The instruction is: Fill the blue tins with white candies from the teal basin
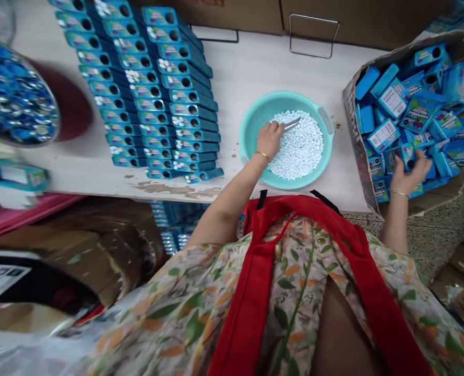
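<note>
inside the basin [250, 130], left hand [270, 140] clamps metal tool [293, 124], seemingly scooping pellets [300, 151]; right of it, right hand [409, 177] grips box [408, 155], likely needing lifting clear.

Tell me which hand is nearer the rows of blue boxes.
Left: the left hand is at the bowl, right of the rows; the right hand is farther right, at the carton.
</note>
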The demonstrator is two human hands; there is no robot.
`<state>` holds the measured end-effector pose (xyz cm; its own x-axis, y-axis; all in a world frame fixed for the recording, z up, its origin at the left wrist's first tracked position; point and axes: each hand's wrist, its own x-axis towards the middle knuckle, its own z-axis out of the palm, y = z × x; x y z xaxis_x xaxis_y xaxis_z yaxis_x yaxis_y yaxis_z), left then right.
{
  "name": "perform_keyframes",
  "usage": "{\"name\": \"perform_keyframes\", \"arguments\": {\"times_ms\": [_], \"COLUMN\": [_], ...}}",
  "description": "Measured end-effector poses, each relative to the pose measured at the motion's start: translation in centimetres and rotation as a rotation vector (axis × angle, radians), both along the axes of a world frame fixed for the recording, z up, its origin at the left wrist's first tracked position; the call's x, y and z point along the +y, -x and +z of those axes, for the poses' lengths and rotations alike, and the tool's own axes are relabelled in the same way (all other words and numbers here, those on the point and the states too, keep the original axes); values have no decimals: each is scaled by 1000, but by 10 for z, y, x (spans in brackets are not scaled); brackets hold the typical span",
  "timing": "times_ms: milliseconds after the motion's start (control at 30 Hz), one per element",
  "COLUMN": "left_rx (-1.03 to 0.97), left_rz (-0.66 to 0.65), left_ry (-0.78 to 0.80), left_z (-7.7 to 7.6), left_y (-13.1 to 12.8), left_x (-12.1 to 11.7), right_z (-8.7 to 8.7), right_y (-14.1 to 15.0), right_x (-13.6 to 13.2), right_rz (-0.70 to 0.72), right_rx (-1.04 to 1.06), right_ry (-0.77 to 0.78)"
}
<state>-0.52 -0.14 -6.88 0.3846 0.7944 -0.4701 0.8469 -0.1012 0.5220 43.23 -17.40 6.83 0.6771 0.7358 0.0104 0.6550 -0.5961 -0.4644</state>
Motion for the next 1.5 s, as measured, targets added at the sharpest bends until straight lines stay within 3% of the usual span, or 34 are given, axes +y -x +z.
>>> {"name": "perform_keyframes", "arguments": {"times_ms": [100, 200, 300, 367, 500, 600, 733, 867, 1000, 1267, 1500], "left_rx": [9, -6, -35, -88, -238, -326, -389, -396, -321, 42, 152], "left_rz": [-116, -257, -324, -310, -228, -220, -252, -335, -434, -593, -648], "left_ry": [76, 151, 226, 291, 339, 267, 139, 35, -5, -102, -164], "left_z": [-4, 6, 17, 21, 30, 45, 83, 132, 172, 231, 262], "left_y": [-14, -15, -10, -7, 3, 15, 33, 39, 31, -10, -36], "left_x": [-11, -35, -53, -58, -54, -43, -19, 6, 22, 30, 26], "right_z": [47, 81, 93, 92, 75, 50, 13, -11, -27, -48, -57], "right_y": [10, 46, 92, 115, 124, 120, 131, 155, 175, 196, 200], "right_x": [2, 11, 14, 10, -4, -1, 22, 46, 58, 69, 71], "right_rz": [115, 233, 364, 324, 181, 216, 397, 550, 674, 796, 814], "right_rx": [274, 767, 1103, 1234, 1291, 988, 571, 477, 480, 452, 434], "right_ry": [-55, 155, 321, 317, 238, 82, 1, 54, 46, -11, -36]}}
